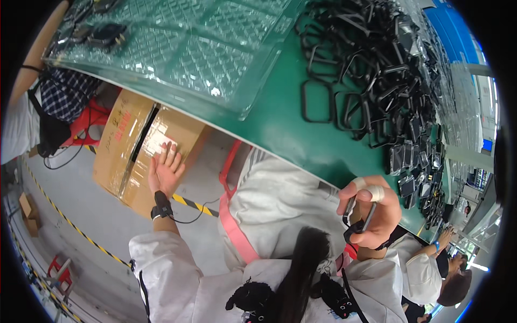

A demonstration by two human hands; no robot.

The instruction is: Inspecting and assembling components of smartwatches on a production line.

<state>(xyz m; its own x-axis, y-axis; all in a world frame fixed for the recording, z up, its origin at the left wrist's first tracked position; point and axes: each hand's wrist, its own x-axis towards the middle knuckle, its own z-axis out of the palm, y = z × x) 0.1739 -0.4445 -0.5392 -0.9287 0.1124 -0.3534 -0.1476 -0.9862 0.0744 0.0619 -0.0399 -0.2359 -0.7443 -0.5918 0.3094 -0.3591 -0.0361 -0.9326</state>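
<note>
My right grip, at 4 o'clock, pinches a dark frame-like piece near the edge of the green counter. My left grip, at 9 o'clock, is wide, palm up over a cardboard box. On the counter, black frames heap at 2 o'clock and a clear tray lies at 11.

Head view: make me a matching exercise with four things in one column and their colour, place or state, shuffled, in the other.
Things
1. Left hand
2. Right hand
3. Cardboard box
4. Clear plastic tray

Descriptions
A. Lying on the green tabletop
B. Open, holding nothing
C. Brown
D. White wraps on its fingers, gripping a thin dark piece

Right pairs: 1-B, 2-D, 3-C, 4-A
</note>
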